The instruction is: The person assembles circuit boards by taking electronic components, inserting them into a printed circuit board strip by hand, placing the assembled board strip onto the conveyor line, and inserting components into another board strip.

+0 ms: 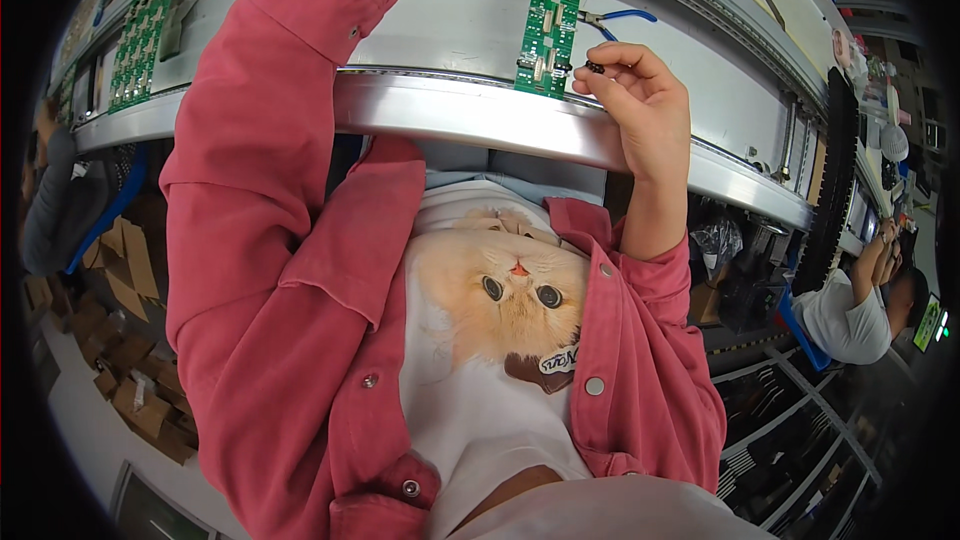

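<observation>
My right hand (640, 100) is closed in a pinch on a small black component (595, 67), just right of a green circuit board's near end. That long circuit board (545, 25) lies across the workbench's metal rail, with pale connectors along it and small black parts at its near end. Blue-handled pliers (630, 14) lie beside the board, beyond my right hand. My left arm (290, 50), in a pink sleeve, reaches up to the top edge of the picture. Its hand is out of view.
Another green circuit board (140, 45) stands on the bench at the left. The shiny metal front rail (470, 115) runs along the bench's near edge. Cardboard boxes (140, 400) are on the floor at lower left. Another person (850, 315) sits at far right.
</observation>
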Action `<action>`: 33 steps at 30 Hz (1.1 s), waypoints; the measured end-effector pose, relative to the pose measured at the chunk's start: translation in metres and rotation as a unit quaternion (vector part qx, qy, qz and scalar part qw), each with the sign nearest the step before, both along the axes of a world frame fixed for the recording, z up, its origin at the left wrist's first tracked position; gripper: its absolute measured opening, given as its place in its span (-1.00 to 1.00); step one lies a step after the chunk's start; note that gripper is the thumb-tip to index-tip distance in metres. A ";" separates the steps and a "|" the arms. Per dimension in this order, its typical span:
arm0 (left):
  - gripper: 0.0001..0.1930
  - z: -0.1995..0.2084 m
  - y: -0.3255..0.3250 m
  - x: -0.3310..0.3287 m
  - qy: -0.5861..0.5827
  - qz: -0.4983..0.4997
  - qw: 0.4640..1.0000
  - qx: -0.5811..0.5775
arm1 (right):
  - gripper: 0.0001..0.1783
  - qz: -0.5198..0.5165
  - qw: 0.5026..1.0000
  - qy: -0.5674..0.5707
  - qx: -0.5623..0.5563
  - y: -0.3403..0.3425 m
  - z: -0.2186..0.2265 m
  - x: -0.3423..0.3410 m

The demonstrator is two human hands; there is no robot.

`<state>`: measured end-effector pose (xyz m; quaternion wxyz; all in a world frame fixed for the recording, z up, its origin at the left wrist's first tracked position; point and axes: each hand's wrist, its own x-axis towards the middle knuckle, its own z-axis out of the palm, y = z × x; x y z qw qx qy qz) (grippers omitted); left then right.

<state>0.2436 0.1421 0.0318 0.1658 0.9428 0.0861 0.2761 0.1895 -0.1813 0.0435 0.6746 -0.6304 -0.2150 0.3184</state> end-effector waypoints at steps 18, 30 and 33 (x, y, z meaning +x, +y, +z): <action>-0.83 0.059 -0.053 -0.063 -0.030 -0.113 0.990 -0.076 | -0.86 0.001 0.951 -0.285 -0.121 0.016 -0.003 0.006; -0.87 0.064 -0.101 -0.112 0.122 -0.257 0.956 -0.077 | -0.84 0.010 0.943 -0.294 -0.154 0.016 -0.001 0.006; -0.85 0.071 -0.114 -0.126 0.167 -0.265 0.947 -0.069 | -0.83 0.010 0.936 -0.312 -0.161 0.015 -0.003 0.007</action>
